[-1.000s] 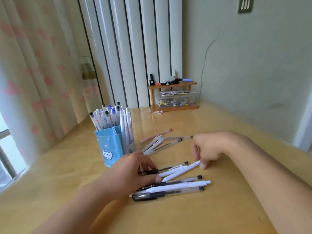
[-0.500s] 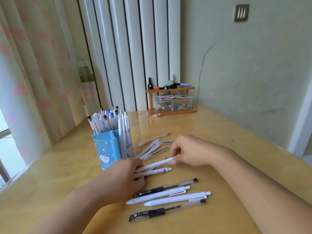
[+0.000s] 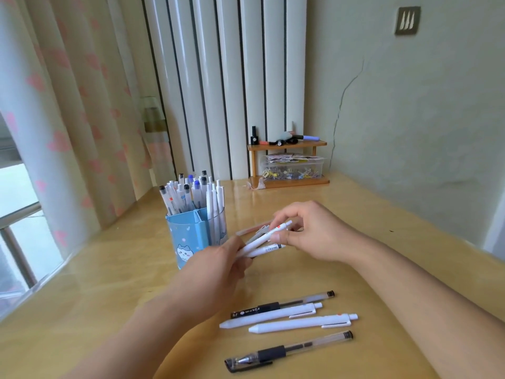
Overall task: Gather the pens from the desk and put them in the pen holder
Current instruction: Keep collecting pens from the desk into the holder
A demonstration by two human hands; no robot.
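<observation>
A blue pen holder (image 3: 188,239) with a cat picture stands on the desk, crammed with several pens. Just right of it, my left hand (image 3: 218,269) grips the lower ends of two white pens (image 3: 262,243), lifted off the desk. My right hand (image 3: 306,231) pinches the upper end of the top white pen. Behind my hands a few more pens (image 3: 252,228) lie on the desk, mostly hidden. Near me lie two white pens (image 3: 300,322) and two clear black-capped pens (image 3: 289,350).
A small wooden shelf (image 3: 287,144) with a clear box of clips stands at the back against the radiator. The wall runs along the right, a curtain and window along the left. The wooden desk (image 3: 109,283) is glossy.
Both hands have lifted two white pens from the desk toward the holder; my right hand moved left and up. The view has tilted, so the remaining pens appear lower.
</observation>
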